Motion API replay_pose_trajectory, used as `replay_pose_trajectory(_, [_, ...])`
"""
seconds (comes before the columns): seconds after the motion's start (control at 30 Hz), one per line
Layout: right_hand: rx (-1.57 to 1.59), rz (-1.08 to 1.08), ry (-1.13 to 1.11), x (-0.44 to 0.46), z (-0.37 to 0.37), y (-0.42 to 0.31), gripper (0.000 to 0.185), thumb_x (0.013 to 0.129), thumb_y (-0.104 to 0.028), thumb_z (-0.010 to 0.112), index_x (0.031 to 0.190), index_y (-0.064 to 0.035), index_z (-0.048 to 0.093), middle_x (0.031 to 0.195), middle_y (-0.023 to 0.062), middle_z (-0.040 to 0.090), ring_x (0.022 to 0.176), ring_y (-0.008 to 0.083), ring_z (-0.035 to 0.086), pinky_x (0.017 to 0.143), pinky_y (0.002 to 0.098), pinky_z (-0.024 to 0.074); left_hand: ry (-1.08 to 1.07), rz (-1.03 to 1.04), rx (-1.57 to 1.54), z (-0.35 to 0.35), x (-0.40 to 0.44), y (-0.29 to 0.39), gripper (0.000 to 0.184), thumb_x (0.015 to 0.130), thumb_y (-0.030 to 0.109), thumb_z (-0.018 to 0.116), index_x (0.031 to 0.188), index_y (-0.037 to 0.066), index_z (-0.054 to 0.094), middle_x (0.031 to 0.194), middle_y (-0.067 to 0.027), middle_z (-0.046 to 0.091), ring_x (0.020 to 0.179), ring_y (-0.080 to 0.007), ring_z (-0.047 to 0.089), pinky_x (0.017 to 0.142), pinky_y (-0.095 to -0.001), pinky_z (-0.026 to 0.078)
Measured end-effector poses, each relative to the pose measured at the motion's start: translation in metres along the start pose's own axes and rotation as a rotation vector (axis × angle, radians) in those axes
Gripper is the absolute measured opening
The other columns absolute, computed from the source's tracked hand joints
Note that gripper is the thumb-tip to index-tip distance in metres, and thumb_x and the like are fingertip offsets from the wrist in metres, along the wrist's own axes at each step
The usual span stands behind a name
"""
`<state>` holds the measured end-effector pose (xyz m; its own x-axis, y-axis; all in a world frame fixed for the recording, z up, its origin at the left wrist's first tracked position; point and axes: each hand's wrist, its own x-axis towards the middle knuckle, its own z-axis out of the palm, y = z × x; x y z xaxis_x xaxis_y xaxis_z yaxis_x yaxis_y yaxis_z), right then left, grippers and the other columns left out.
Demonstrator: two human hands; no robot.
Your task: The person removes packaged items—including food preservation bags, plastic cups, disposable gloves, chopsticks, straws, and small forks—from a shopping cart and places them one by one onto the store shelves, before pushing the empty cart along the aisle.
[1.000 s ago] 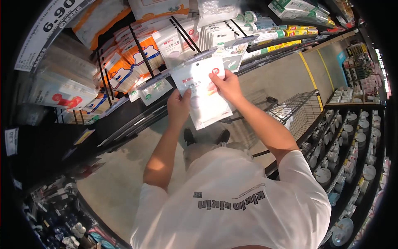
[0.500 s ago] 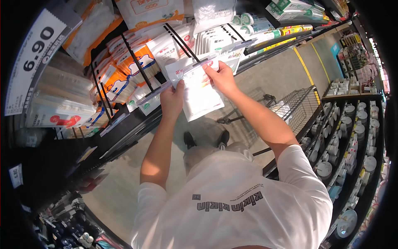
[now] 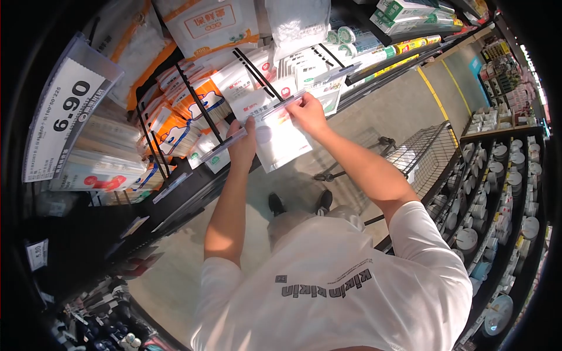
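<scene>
A white flat packet of disposable gloves is held upright at the end of a black display hook. My left hand grips its left edge, thumb on the front. At its top right corner my right hand has its fingers curled, pinching by the clear tag holder on the hook's tip. Whether the packet hangs on the hook cannot be made out. Similar white packets hang behind it.
Orange-and-white packs hang to the left, beside a 6.90 price tag. Boxed rolls lie on the upper right shelf. A wire shopping cart stands on the right, before shelves of crockery.
My right hand's fingers have curled in at the packet's top corner by the tag holder. The packet has shifted slightly closer to the hook. The view has moved a little.
</scene>
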<state>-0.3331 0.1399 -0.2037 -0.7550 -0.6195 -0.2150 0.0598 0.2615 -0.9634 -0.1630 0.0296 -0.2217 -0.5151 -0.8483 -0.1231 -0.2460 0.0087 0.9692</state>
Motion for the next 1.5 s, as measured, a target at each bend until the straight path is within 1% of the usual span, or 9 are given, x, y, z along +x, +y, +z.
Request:
replay_pose_trajectory(0.17, [-0.075,-0.29,0.094,-0.038,-0.02,0.033,0.03,0.085,-0.025,0.074,0.096,0.0007,0.064,0.084,0.0025,0.064,0.077,0.006,0.056,0.07,0.0259,0.0476,0.135,0.046,0.063,0.0,0.035,-0.014,0.041,0.093,0.038,0.061,0.092,-0.003,0.061,0.076,-0.0157,0.064,0.068,-0.0291,0.06,0.065,-0.0405,0.047])
replay_pose_trajectory(0.2, [-0.077,-0.201,0.005,-0.06,-0.031,0.03,0.025,0.087,-0.022,0.073,0.097,0.0004,0.065,0.084,0.0014,0.064,0.076,0.006,0.056,0.07,0.0252,0.0474,0.199,0.046,0.23,0.001,0.043,-0.019,0.044,0.092,0.041,0.061,0.092,-0.003,0.061,0.077,-0.0176,0.064,0.068,-0.0332,0.061,0.066,-0.0425,0.047])
replay_pose_trajectory(0.23, [-0.078,-0.108,-0.078,-0.083,-0.045,0.027,0.021,0.088,-0.019,0.071,0.097,0.0,0.065,0.083,0.0002,0.064,0.075,0.0059,0.055,0.07,0.0244,0.0473,0.248,0.196,0.259,0.003,0.047,-0.018,0.035,0.095,0.035,0.062,0.091,0.0,0.06,0.069,-0.006,0.058,0.056,-0.0153,0.056,0.051,-0.0296,0.045])
replay_pose_trajectory(0.33, [-0.084,0.01,-0.071,-0.144,-0.089,0.047,0.014,0.091,-0.013,0.067,0.096,-0.0003,0.066,0.084,-0.0015,0.065,0.076,0.0053,0.055,0.07,0.0232,0.0468,0.31,0.176,0.156,0.015,0.057,-0.028,0.048,0.093,0.044,0.058,0.095,-0.003,0.062,0.082,-0.0198,0.065,0.078,-0.0323,0.064,0.068,-0.0434,0.049])
replay_pose_trajectory(0.4, [0.027,0.075,-0.039,-0.176,-0.118,0.07,0.014,0.092,-0.013,0.067,0.095,-0.0002,0.066,0.085,-0.0025,0.065,0.076,0.0047,0.056,0.069,0.0228,0.0471,0.327,0.169,-0.213,0.021,0.052,-0.052,0.04,0.094,0.034,0.06,0.11,-0.003,0.059,0.085,-0.0162,0.066,0.079,-0.0258,0.064,0.068,-0.0394,0.049])
replay_pose_trajectory(0.53, [0.05,0.014,0.275,-0.245,-0.182,0.071,0.012,0.092,-0.013,0.067,0.095,-0.0003,0.067,0.084,-0.0042,0.063,0.076,0.0022,0.053,0.067,0.0209,0.0458,0.102,-0.04,-0.207,0.014,-0.037,-0.035,0.062,0.091,0.012,0.064,0.142,0.0,0.029,0.106,-0.015,0.059,0.08,-0.0204,0.059,0.067,-0.0324,0.049])
replay_pose_trajectory(0.9, [-0.249,0.096,0.914,-0.328,-0.365,0.123,0.016,0.086,-0.016,0.07,0.088,-0.0003,0.068,0.076,0.004,0.067,0.067,0.0112,0.061,0.063,0.0271,0.05,-0.759,-0.108,0.086,0.154,-0.189,-0.015,0.019,0.097,0.015,0.059,0.107,-0.001,0.058,0.09,-0.0037,0.06,0.076,-0.0089,0.058,0.068,-0.0222,0.048])
replay_pose_trajectory(1.23, [-0.053,0.628,0.461,-0.264,-0.511,0.308,0.034,0.077,-0.029,0.074,0.097,-0.002,0.069,0.092,0.0118,0.07,0.079,0.0204,0.065,0.072,0.0325,0.0518,-0.897,0.631,0.552,0.34,-0.263,0.061,0.036,0.09,0.013,0.065,0.119,-0.005,0.054,0.12,-0.0162,0.056,0.108,-0.0259,0.056,0.09,-0.034,0.046])
replay_pose_trajectory(1.5, [0.117,0.994,0.848,-0.232,-0.545,0.56,0.069,0.069,-0.045,0.077,0.111,0.0076,0.063,0.115,0.0282,0.064,0.112,0.0386,0.061,0.094,0.0435,0.0482,-0.818,0.342,0.943,0.357,-0.299,0.062,0.048,0.088,0.01,0.062,0.131,-0.006,0.045,0.122,-0.021,0.054,0.111,-0.0301,0.054,0.096,-0.0374,0.043])
